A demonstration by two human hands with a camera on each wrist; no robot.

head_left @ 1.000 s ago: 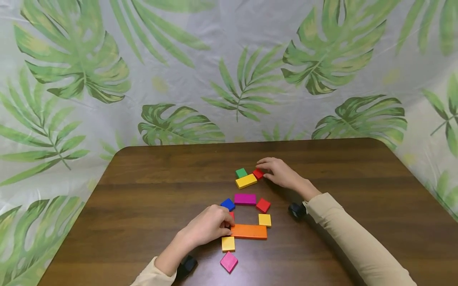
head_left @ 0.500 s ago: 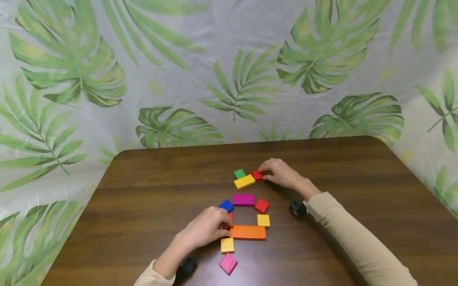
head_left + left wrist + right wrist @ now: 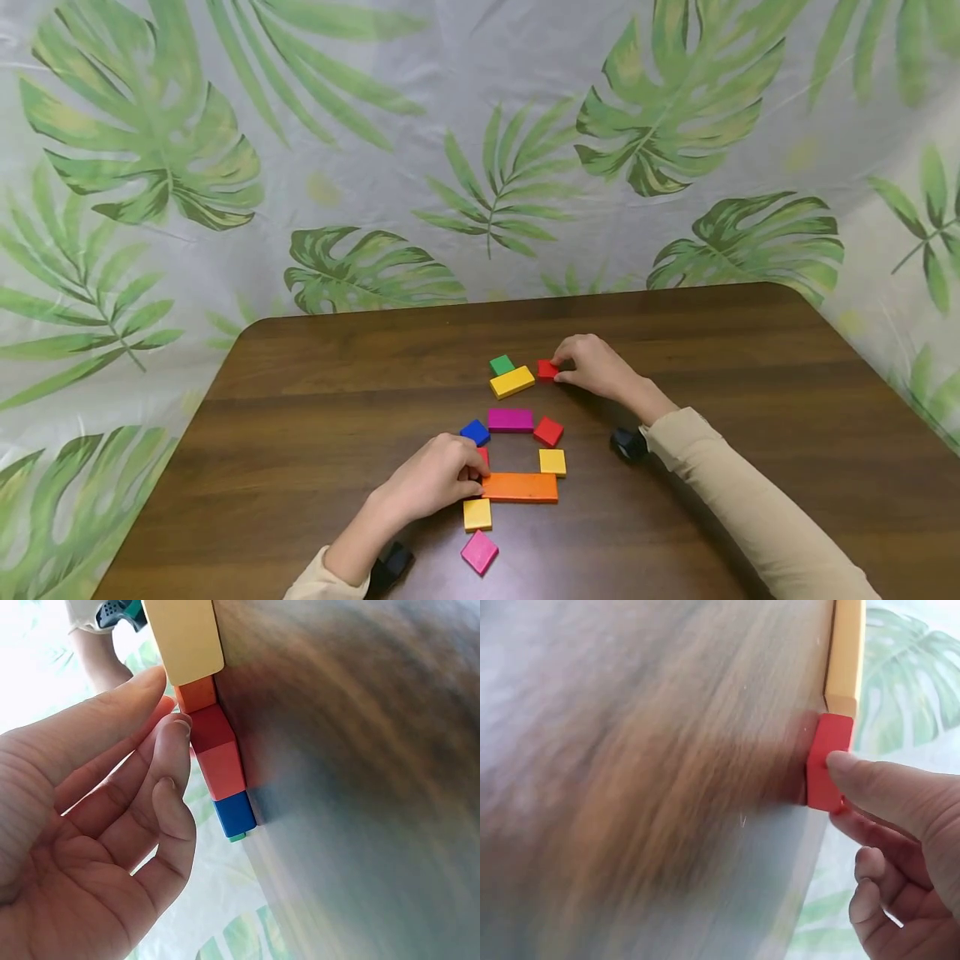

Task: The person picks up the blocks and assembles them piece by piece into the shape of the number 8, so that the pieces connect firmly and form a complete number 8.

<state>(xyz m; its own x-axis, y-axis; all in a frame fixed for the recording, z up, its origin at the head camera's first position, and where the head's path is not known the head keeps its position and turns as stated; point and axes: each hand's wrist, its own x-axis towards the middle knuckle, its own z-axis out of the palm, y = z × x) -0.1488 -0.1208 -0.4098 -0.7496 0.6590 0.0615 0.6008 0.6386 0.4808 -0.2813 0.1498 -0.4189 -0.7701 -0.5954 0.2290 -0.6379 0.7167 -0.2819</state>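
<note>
My right hand pinches a small red block between thumb and fingers at the back of the group, a short gap to the right of a yellow bar. In the right wrist view the thumb presses the red block's face. My left hand has thumb and fingertips at the left end of a long orange block. In the left wrist view one finger touches another red block, which is mostly hidden in the head view. A blue block lies just beyond it.
A green block touches the yellow bar. A purple bar, a red block and a yellow square lie around the middle; another yellow square and a pink block lie nearer on the wooden table.
My right hand has slid the far red block right, so a gap now separates it from the yellow bar. My left hand stays at the orange block. The head view shifts slightly.
</note>
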